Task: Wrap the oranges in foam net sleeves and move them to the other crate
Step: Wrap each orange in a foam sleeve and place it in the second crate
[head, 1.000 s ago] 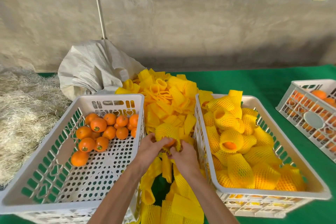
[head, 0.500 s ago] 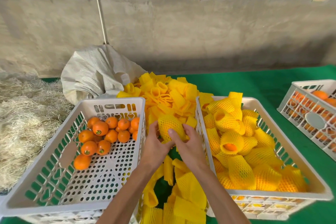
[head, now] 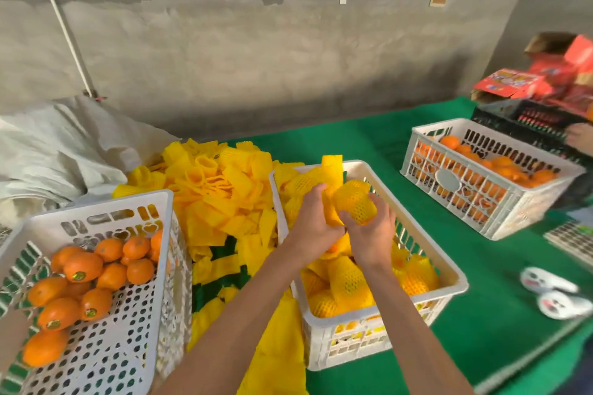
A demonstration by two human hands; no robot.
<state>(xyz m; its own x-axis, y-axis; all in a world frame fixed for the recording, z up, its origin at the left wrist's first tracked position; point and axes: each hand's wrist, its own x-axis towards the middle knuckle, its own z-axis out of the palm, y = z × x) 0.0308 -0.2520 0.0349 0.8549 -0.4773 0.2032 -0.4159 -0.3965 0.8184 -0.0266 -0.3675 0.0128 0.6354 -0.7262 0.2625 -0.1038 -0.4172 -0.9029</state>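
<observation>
A: Where's the orange you're wrapping?

B: You've got the sleeved orange (head: pixel 355 206) up over the right crate (head: pixel 457 279), between both hands. Your right hand (head: pixel 372 236) cups it from below, fingers curled around the yellow foam net. Your left hand (head: pixel 316 224) pinches the loose tail of the sleeve just beside it.

A: And what's in that crate?

B: Wrapped oranges (head: pixel 348 279) are piled in it, all in yellow net.

A: And the bare ones?

B: The unwrapped oranges (head: pixel 83 266) sit in the left crate (head: pixel 96 215), bunched toward its far and left side, with perforated floor showing near you.

A: Spare sleeves?

B: The heap of foam net sleeves (head: pixel 221 189) lies on the green cloth (head: pixel 369 141) between the two crates, spilling down toward you.

A: Anything else around you?

B: A third white crate (head: pixel 481 202) holding oranges stands well off to the right, a grey sack (head: pixel 61 151) lies behind the left crate, and red boxes (head: pixel 513 83) are stacked at the far right corner
</observation>
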